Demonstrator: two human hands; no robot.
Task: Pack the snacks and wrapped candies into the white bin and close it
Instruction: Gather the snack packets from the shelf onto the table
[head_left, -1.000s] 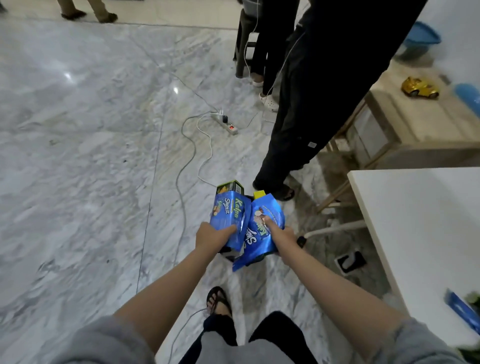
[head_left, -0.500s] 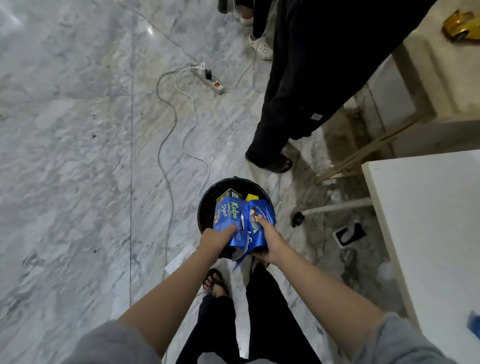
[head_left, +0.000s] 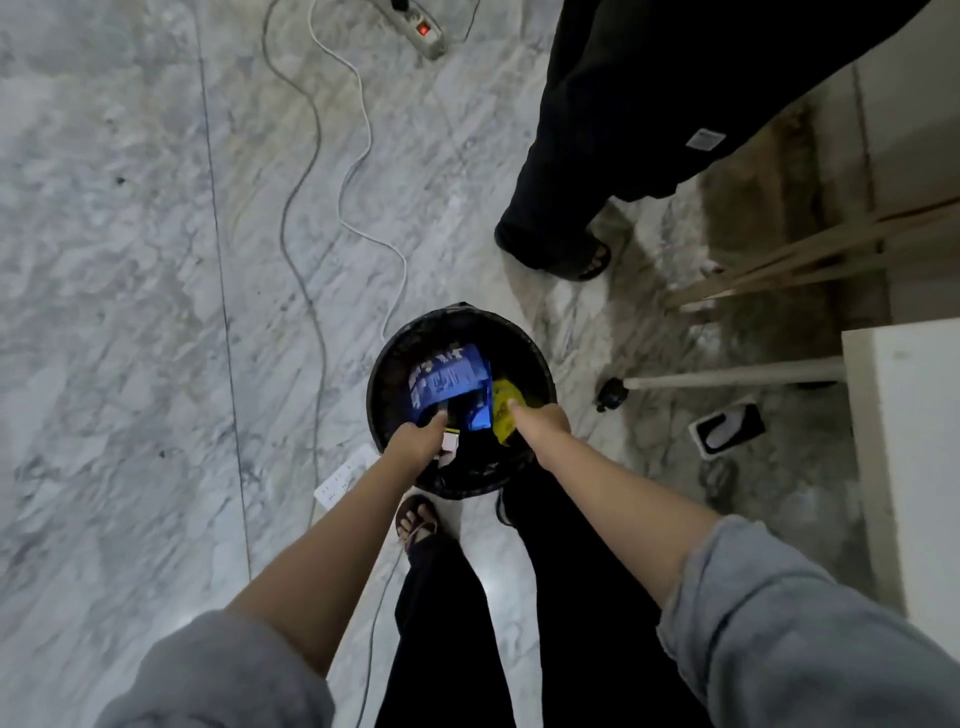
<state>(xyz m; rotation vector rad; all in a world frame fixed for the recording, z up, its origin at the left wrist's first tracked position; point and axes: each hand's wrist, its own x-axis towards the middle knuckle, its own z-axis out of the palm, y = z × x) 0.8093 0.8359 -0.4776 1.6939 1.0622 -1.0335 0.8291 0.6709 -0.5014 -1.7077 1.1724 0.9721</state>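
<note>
Snacks: a blue pack (head_left: 451, 378) lies inside the black-lined bin (head_left: 540, 364) on the marble floor (head_left: 130, 312), just beyond the left hand (head_left: 418, 439), and a yellow pack (head_left: 503, 410) sits at the bin's right side against the right hand (head_left: 540, 418). The left hand's fingers reach down into the bin at the blue pack's lower edge; whether they grip it I cannot tell. The right hand's fingers curl around the yellow pack, thumb on top.
</note>
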